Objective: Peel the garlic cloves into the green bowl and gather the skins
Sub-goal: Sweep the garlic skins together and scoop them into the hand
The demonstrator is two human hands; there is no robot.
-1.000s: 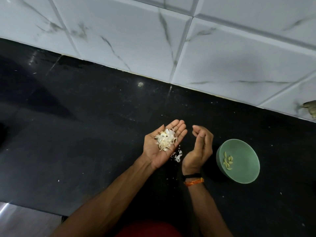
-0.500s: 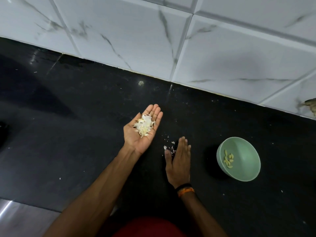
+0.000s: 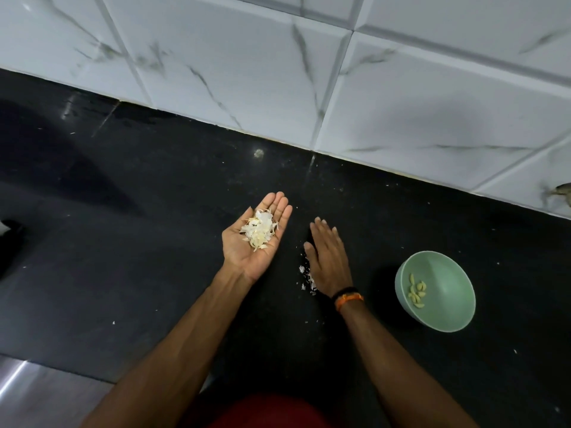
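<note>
My left hand [image 3: 258,242] is held palm up above the black counter, fingers straight, cupping a heap of white garlic skins [image 3: 259,230]. My right hand [image 3: 328,257] lies flat, palm down on the counter, fingers straight. Along its left edge lies a thin line of loose skin flakes [image 3: 306,277]. The green bowl [image 3: 445,307] stands to the right of my right hand, apart from it. Several peeled garlic cloves [image 3: 416,291] lie inside it.
The black counter [image 3: 123,242] runs back to a white marble-tiled wall [image 3: 340,72]. Tiny white specks are scattered over the counter. A steel edge [image 3: 27,393] shows at the bottom left. A dark object [image 3: 9,233] sits at the far left.
My left hand moved left with the skins. My right hand went from raised and curled to flat on the counter, then slid right against the loose flakes.
</note>
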